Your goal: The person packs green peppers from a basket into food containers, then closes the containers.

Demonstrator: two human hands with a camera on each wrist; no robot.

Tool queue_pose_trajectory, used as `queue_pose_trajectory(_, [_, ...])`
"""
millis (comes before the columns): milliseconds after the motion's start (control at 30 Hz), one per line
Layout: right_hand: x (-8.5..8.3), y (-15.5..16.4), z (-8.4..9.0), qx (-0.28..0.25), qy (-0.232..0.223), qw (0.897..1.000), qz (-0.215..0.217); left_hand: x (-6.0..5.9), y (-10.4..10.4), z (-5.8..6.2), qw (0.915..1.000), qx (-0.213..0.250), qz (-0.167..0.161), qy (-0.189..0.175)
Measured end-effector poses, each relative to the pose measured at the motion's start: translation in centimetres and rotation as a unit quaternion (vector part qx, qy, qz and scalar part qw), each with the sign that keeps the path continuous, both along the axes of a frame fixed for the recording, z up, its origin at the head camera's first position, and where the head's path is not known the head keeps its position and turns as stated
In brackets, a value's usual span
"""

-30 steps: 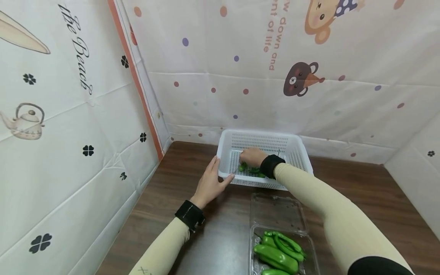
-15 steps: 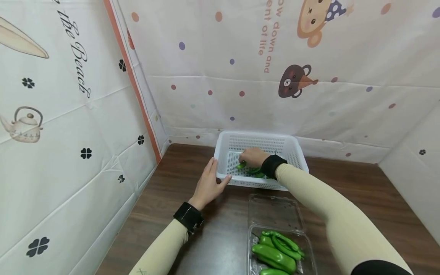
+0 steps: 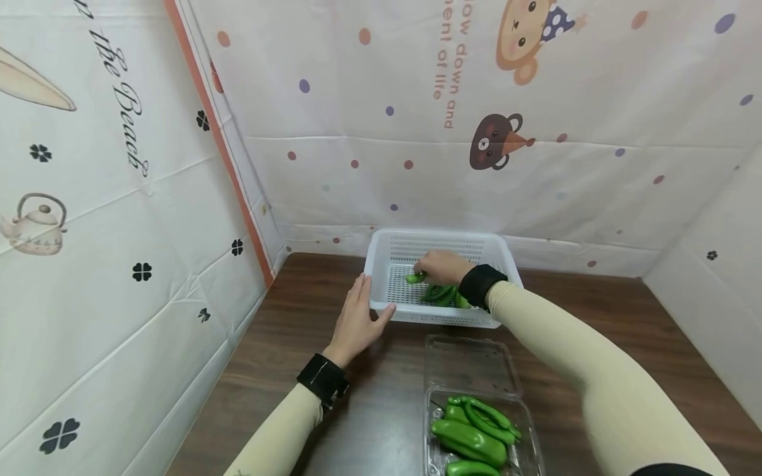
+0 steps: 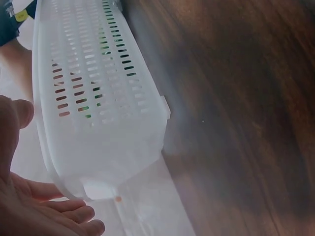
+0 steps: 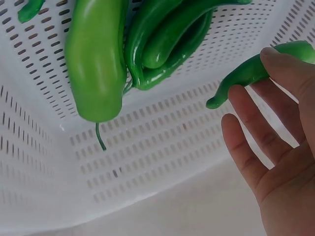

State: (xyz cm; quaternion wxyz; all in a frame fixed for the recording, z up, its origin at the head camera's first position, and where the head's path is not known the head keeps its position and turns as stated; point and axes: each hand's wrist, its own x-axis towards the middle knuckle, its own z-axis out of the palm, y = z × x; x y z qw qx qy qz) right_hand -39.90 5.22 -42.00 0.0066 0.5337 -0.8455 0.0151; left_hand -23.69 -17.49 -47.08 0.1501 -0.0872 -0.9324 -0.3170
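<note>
My right hand is inside the white perforated basket, pinching a slim green pepper between thumb and fingers, above the basket floor. Beneath and beside it lie a broad light-green pepper with a thin stem and some curled dark-green peppers. At the basket's near left corner, my left hand rests against the rim with fingers extended and thumb spread along the front. The left wrist view shows the basket wall beside that hand.
In front of the basket lies a clear plastic box with several green peppers, its transparent lid folded back toward the basket. Brown wood-grain table surrounds them. Printed cloth walls stand behind and at both sides.
The right hand has risen a little from the basket floor and shifted slightly right, bringing the slim pepper with it. My left hand stays at the corner. The head view has turned slightly right.
</note>
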Motion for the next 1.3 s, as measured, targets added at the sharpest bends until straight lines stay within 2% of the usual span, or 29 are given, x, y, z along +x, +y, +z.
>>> queue_pose_trajectory(167, [0.9, 0.9, 1.2, 0.003, -0.019, 0.999, -0.036, 0.0, 0.4, -0.1, 0.9999, 0.005, -0.002, 0.016])
queue_pose_trajectory(500, [2.9, 2.1, 2.7, -0.009, -0.003, 0.998, -0.069, 0.2, 1.7, -0.1, 0.9989, 0.017, -0.014, 0.04])
queue_pose_trajectory(767, [4.8, 3.4, 3.4, -0.069, 0.019, 0.996, -0.045, 1.0, 2.9, 0.5, 0.9946, 0.031, -0.062, 0.077])
queue_pose_trajectory(867, [5.6, 3.7, 3.7, -0.078, 0.028, 0.996, -0.043, 1.2, 3.3, 0.6, 0.992, 0.024, -0.081, 0.094])
queue_pose_trajectory(1100, [7.4, 4.4, 4.3, -0.096, 0.041, 0.994, -0.037, 2.2, 4.0, 0.8, 0.9887, 0.006, -0.116, 0.095])
queue_pose_trajectory(1300, [9.0, 5.4, 4.5, -0.102, 0.039, 0.993, -0.044, 2.9, 4.5, 0.8, 0.9842, -0.003, -0.136, 0.114])
